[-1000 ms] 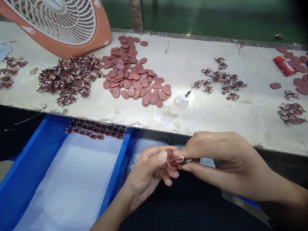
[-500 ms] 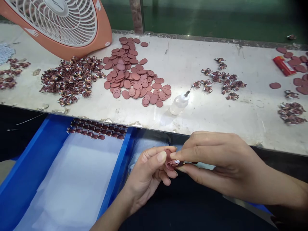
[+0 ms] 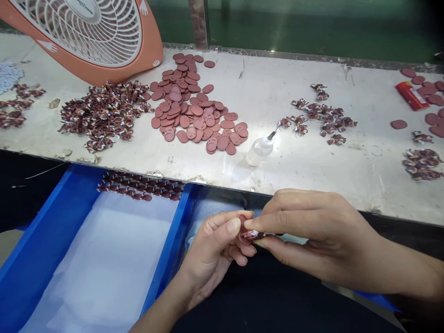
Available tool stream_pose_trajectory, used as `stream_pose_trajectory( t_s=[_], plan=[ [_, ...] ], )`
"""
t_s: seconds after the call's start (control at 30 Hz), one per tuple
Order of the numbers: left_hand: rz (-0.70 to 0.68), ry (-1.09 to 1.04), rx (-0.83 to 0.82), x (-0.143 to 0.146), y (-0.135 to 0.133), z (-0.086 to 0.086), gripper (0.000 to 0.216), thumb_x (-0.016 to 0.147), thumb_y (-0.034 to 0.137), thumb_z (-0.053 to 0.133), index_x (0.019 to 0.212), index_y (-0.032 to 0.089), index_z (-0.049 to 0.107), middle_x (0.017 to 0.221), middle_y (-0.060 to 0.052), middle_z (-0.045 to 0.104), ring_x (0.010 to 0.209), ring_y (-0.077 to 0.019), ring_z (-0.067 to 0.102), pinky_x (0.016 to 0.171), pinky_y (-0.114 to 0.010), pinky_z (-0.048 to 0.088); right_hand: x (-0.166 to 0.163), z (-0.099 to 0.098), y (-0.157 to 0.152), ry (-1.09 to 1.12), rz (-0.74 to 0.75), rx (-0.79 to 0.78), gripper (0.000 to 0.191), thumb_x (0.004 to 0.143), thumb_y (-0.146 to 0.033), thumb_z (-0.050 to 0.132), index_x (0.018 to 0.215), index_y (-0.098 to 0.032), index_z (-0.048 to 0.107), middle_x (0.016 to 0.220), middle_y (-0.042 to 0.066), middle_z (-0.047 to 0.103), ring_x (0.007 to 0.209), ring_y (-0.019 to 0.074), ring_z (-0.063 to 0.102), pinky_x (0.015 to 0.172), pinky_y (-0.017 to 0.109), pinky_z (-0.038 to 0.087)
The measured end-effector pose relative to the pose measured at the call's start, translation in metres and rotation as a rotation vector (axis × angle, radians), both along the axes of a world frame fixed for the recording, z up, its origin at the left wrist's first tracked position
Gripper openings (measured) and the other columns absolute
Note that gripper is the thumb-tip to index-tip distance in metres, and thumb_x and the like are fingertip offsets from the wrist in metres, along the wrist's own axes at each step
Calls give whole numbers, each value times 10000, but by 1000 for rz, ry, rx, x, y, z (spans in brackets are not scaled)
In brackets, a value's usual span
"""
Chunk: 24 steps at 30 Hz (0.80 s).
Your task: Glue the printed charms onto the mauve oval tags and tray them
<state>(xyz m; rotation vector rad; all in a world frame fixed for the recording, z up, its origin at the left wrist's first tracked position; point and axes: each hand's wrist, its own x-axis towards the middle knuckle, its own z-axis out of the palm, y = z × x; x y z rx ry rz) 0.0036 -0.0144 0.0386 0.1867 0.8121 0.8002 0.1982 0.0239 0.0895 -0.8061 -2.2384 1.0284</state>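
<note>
My left hand point(image 3: 217, 243) pinches a reddish-brown oval base point(image 3: 243, 224) between thumb and fingers. Against that base, my right hand point(image 3: 312, 231) grips a small dark-brown figurine point(image 3: 252, 235) with white and yellow bits, held between thumb and fingertips; part of it is hidden by the fingers. Both hands are just in front of the bench edge. Above them on the bench stands a clear squeeze bottle point(image 3: 259, 150) with a needle tip. A heap of matching oval bases point(image 3: 194, 111) lies to its left, and loose figurines point(image 3: 322, 113) lie to its right.
An orange fan point(image 3: 104, 41) stands at the back left beside a big heap of figurines point(image 3: 100, 113). Below the bench, a blue tray point(image 3: 38, 240) holds rows of figurines on bases point(image 3: 142, 185) over white sheets. A red tube-like item point(image 3: 412, 95) lies right among more bases.
The whole view has shifted very slightly. Both hands keep the same hold, with the figurine still against the oval base.
</note>
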Motion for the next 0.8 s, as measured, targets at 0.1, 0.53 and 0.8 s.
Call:
stream_pose_trajectory(
  t_s=[0.1,0.53,0.8],
  plan=[
    [4,-1,-3,1,0,0,314,710,412,874,893,163,817,644,-19,733,501,-80,667,443,-93,512,0,-1,0,10,-6,5,195,942,-93,610,1098,-182,686,847,29,684,722,99,624,650,199,489],
    [-10,-10,71,1,-2,4,272,711,423,872,869,207,825,564,6,707,461,-70,631,441,-102,472,3,3,-6,3,6,57,177,933,-58,608,1058,-165,674,884,26,681,778,84,630,723,174,519],
    [-15,-23,109,4,-2,7,261,722,419,863,875,212,826,562,-4,702,466,-87,630,452,-130,485,10,2,-10,-42,16,72,316,923,-76,640,1225,-168,643,971,27,691,822,77,645,756,145,543]
  ],
)
